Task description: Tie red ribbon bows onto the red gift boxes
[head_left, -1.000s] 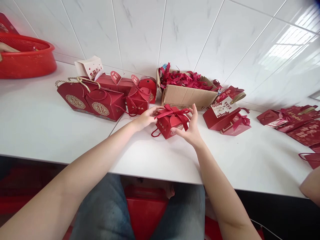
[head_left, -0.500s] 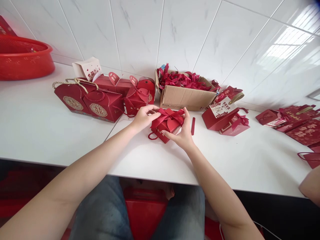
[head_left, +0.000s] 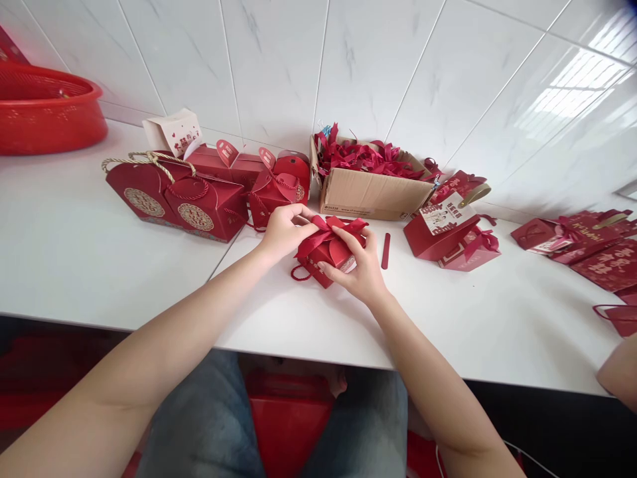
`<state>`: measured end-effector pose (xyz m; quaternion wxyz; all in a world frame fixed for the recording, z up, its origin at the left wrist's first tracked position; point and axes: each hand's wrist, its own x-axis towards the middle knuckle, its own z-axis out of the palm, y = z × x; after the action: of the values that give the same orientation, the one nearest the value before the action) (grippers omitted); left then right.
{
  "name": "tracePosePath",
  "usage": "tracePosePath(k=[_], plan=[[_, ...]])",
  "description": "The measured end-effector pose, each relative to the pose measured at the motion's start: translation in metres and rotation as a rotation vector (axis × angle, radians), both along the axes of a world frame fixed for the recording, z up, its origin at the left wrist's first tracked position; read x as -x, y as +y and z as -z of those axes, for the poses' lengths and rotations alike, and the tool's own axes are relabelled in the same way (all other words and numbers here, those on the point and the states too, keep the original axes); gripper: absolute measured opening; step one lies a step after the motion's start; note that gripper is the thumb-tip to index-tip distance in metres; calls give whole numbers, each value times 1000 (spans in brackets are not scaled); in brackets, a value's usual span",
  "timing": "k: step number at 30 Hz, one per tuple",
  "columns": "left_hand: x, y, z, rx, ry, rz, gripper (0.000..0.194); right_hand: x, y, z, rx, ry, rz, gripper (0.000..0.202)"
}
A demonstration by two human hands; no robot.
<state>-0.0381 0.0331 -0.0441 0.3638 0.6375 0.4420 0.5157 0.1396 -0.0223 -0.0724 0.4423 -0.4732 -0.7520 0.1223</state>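
Observation:
A small red gift box stands on the white table in front of me, topped by a dark red ribbon bow. My left hand pinches the bow's left side between thumb and fingers. On the other side, my right hand has its index finger at the middle of the bow and its thumb against the box's front. Which part of the ribbon the right fingers hold is partly hidden. A red cord loop sticks out at the box's lower left.
Behind the box is a cardboard carton full of red ribbons. Red gift boxes stand to the left, others to the right. A flat red strip lies nearby. A red basket sits far left; another person's arm shows at right.
My right index finger has moved from the bow's right edge inward to its middle. The box has shifted slightly left and turned a little. My left hand keeps its pinch.

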Motion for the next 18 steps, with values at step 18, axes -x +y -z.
tracePosePath(k=[18], plan=[[3,0,-1,-67,88,-108,12,1,0,1,-15,21,24,60]])
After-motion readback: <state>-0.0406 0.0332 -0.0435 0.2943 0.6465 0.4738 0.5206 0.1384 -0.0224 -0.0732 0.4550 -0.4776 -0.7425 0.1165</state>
